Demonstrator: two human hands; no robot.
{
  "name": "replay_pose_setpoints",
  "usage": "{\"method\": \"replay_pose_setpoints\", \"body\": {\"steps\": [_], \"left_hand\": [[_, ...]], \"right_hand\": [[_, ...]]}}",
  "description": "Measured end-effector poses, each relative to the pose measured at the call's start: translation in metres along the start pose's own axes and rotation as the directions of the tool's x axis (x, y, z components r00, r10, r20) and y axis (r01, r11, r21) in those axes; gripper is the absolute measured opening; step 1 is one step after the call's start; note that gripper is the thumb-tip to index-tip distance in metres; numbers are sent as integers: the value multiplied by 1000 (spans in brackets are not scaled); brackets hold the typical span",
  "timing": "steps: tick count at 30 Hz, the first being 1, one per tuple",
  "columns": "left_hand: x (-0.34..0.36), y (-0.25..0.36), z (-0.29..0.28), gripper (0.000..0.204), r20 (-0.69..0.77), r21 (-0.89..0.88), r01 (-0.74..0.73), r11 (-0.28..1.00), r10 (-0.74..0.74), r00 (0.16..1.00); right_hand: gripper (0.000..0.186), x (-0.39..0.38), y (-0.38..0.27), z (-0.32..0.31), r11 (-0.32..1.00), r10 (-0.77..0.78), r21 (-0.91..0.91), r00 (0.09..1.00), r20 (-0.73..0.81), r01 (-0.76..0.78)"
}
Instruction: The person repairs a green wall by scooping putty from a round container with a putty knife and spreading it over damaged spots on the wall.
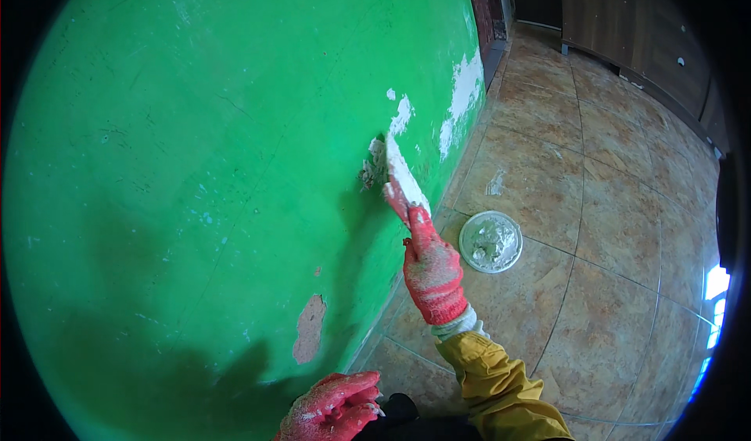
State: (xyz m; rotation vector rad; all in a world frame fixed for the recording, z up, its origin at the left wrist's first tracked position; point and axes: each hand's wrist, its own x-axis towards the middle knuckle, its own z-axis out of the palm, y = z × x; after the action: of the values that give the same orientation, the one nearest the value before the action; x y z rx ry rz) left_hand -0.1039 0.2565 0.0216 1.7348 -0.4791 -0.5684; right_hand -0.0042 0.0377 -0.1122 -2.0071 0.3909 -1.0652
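Note:
My right hand [432,273], in a red glove crusted with white, is closed around a putty knife [404,177] coated in white filler. The knife's far end is against the green wall [195,128], beside a lumpy smear of filler [375,162]. Above it, a thinner white patch [401,116] marks the paint. At the lower edge is my left hand [335,408], also red-gloved, its fingers loosely bent and apart with nothing seen in them. A round tub of white filler [490,242] stands on the floor to the right of my right hand.
Brown tiles [618,300] cover the floor, with a white smear [495,181] beyond the tub. A larger filler patch [463,97] lies farther along the wall. Nearer, bare plaster [309,329] shows through. A dark wooden cabinet [634,30] stands at the far right.

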Motion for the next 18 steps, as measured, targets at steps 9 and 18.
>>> {"method": "replay_pose_setpoints", "body": {"steps": [9, 18], "left_hand": [[0, 6, -1, 30, 7, -36, 60, 998, -60, 998], [5, -6, 0, 34, 56, -57, 77, 995, -74, 996]], "right_hand": [[67, -8, 7, 25, 951, -3, -295, 962, 273, 87], [65, -34, 13, 26, 983, -49, -158, 965, 257, 92]]}}
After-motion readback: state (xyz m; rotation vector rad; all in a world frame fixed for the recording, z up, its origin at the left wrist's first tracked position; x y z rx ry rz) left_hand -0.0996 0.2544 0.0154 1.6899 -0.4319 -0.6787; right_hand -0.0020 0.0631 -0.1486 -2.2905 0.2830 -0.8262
